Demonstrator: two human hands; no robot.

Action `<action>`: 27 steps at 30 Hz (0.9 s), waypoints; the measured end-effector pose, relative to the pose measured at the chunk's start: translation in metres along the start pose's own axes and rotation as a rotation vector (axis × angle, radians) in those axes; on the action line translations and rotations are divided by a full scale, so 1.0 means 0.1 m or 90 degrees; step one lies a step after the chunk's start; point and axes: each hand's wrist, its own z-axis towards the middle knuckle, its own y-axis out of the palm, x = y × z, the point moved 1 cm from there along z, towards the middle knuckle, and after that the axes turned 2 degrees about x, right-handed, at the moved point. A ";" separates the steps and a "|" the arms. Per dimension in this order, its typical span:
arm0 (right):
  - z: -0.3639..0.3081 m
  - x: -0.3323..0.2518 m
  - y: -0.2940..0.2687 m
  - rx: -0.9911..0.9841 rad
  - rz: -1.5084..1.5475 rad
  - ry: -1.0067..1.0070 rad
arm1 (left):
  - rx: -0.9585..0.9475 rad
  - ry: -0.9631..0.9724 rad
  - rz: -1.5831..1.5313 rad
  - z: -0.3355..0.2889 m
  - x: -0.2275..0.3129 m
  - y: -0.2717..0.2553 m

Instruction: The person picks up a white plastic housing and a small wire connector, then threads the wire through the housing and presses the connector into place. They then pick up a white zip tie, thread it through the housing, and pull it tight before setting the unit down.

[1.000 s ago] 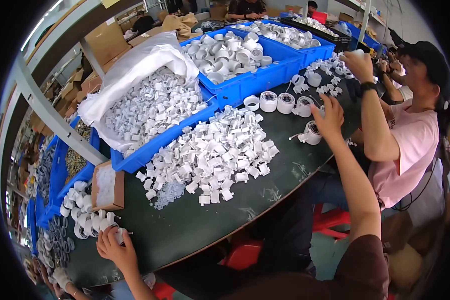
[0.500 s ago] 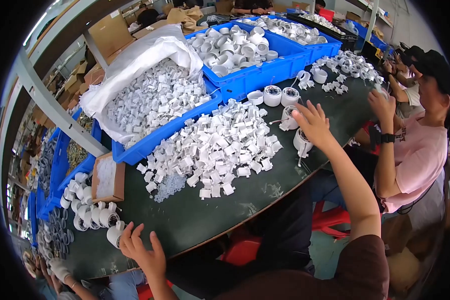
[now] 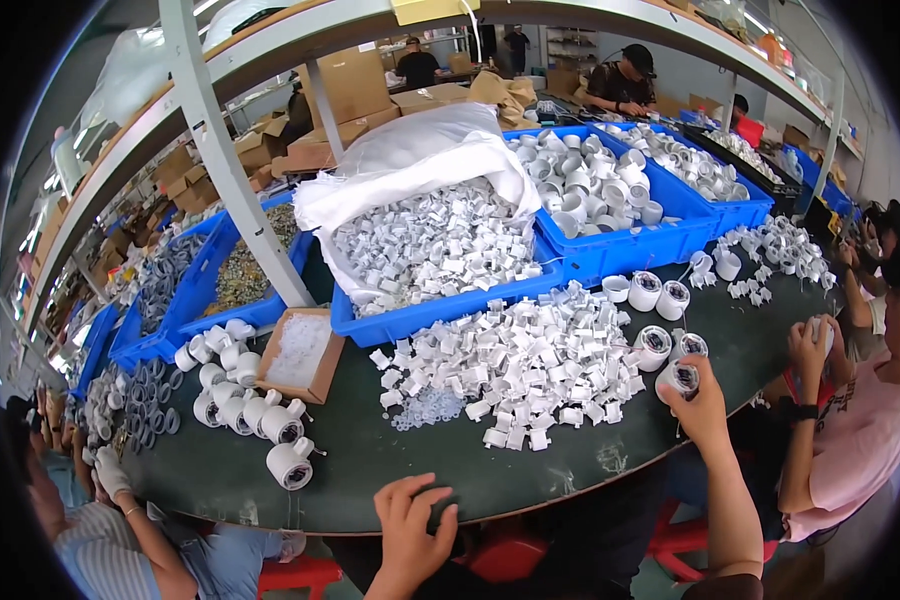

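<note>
At the near right of the table, my right hand (image 3: 706,408) grips a round white plastic housing (image 3: 678,376) with a dark inside facing up. Right behind it stand another white housing (image 3: 653,345) and several more like it. My left hand (image 3: 410,525) hovers at the table's near edge, fingers apart, with nothing in it. To its left lies a white housing (image 3: 289,464) with a short side neck and wires. A heap of small white plastic clips (image 3: 530,360) spreads between the hands, beside a patch of small clear pieces (image 3: 427,410).
Behind the heap stand blue crates (image 3: 620,258) of white parts and a white sack (image 3: 320,205) of clips. A small cardboard box (image 3: 315,385) sits left, near grey rings (image 3: 150,415). A shelf post (image 3: 240,170) rises there. Co-workers sit on both sides.
The view has swung, shifting the table rightward and lower. My right hand has closed on a white housing. My left hand has come away from the housing at the left.
</note>
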 end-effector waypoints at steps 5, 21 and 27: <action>-0.17 -0.52 -0.07 -0.024 0.362 0.159 | -0.105 0.000 -0.116 -0.05 0.02 0.06; -0.76 -1.76 0.68 -0.341 0.352 -0.217 | -0.137 -0.124 -0.324 -0.03 0.13 -0.08; -0.90 -1.79 1.12 -0.650 0.765 0.192 | -0.097 -0.087 -0.205 -0.08 0.16 -0.05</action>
